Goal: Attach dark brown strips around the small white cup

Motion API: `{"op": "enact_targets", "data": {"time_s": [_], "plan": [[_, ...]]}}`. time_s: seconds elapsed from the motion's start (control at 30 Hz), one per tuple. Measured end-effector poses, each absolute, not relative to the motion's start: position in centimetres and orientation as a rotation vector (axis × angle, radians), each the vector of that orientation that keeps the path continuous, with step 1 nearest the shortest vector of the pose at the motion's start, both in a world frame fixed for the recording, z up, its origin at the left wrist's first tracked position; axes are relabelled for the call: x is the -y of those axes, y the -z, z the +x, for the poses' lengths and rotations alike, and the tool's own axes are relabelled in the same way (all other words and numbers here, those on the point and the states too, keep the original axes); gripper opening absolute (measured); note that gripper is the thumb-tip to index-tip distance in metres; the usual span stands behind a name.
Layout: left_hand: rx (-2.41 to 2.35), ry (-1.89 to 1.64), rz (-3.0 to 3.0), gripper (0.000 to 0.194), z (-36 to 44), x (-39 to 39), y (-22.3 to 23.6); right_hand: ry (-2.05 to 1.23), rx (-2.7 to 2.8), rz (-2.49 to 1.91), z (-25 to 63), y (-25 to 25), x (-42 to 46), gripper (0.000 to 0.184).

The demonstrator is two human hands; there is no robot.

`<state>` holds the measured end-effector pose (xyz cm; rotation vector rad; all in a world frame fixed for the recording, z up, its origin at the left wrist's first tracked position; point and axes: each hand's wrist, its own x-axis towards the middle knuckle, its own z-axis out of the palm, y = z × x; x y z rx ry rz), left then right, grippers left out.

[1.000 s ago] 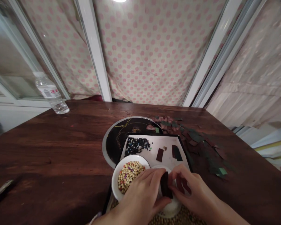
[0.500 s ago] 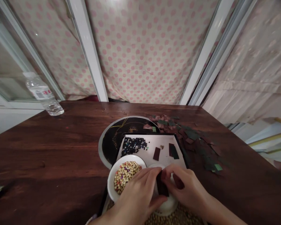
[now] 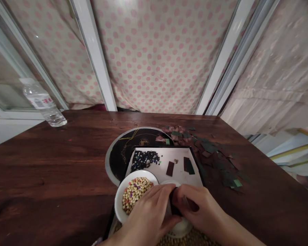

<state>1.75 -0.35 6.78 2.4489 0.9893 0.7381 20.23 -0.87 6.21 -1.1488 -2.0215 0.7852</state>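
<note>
Between my two hands is a thin dark brown rectangular piece (image 3: pixel 175 207), partly covered by fingers. My left hand (image 3: pixel 152 210) pinches its left side, thumb below and fingers above. My right hand (image 3: pixel 199 203) is closed on its right side, fingertips bent over it. Directly under the hands is a white bowl (image 3: pixel 181 229), whose contents are mostly hidden. At the left, a second white bowl (image 3: pixel 119 205) holds pale round beads (image 3: pixel 136 192) with some orange and purple ones; my left hand overlaps its edge.
A tray (image 3: pixel 157 168) carries dark beads (image 3: pixel 143 159), a brown rectangle (image 3: pixel 170 168) and a dark green piece (image 3: pixel 189 166). Behind it lies a round black mat (image 3: pixel 118 157). Brown and green scraps (image 3: pixel 207 147) are strewn on the right. A water bottle (image 3: pixel 43 102) stands far left.
My right fingers have curled further over the dark brown piece, covering more of it. My left hand keeps nearly the same grip. The view has shifted slightly.
</note>
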Motion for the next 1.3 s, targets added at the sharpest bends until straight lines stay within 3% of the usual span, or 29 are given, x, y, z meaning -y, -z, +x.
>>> {"op": "enact_targets", "data": {"time_s": [1.0, 1.3], "plan": [[-0.98, -0.809, 2.417, 0.049, 1.76, 0.65, -7.33, -0.578, 2.227, -1.081, 20.6, -6.51, 0.91, 0.017], [-0.989, -0.718, 2.445, 0.057, 1.69, 0.37, -6.98, -0.466, 2.232, -1.057, 20.57, -5.93, 0.73, 0.017]]}}
